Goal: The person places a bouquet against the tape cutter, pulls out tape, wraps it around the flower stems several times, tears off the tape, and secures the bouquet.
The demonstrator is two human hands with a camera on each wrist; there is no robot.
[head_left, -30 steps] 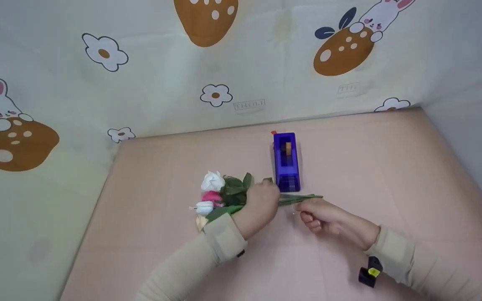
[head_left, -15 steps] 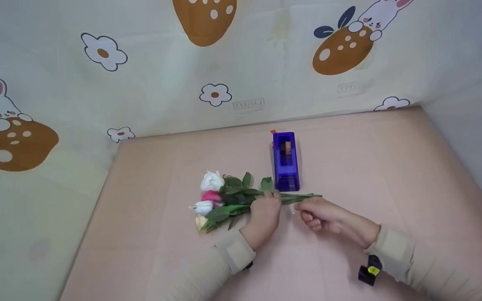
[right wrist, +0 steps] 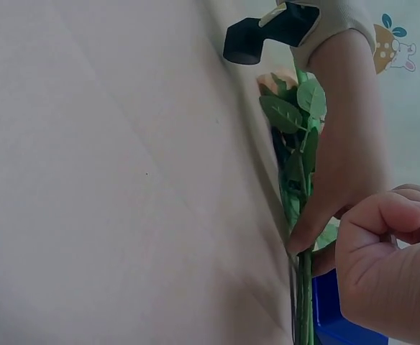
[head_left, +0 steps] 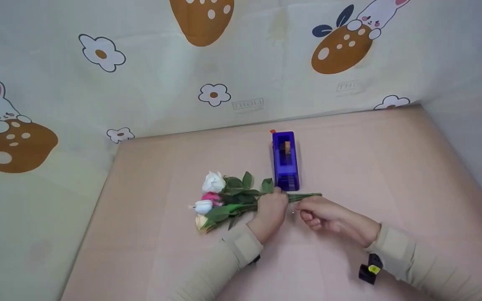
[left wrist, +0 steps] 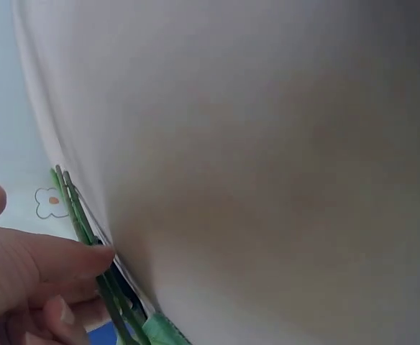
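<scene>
A bunch of artificial-looking flowers lies across the table in the head view, blooms to the left: a white rose (head_left: 214, 182), a pink bloom (head_left: 211, 198), a white bud (head_left: 203, 207) and a peach rose (head_left: 201, 222). My left hand (head_left: 272, 210) grips the green stems (head_left: 308, 195) below the leaves, thumb and fingers around them in the left wrist view. Just beneath the stem ends, my right hand (head_left: 324, 214) has its fingers curled and pinches what looks like a bit of clear tape, seen only as a glint at the fingertips. Behind the stems stands a blue tape dispenser (head_left: 286, 169).
The pink-beige tabletop (head_left: 383, 175) meets a printed cloth backdrop (head_left: 161, 100) at the rear and left side. A black wrist camera mount (head_left: 368, 269) hangs under the right sleeve. The dispenser's near end is close to the stems.
My left hand has slid right along the stems, from the leaves toward the stem ends, uncovering more leaves. My right hand keeps nearly the same place beside the stem ends.
</scene>
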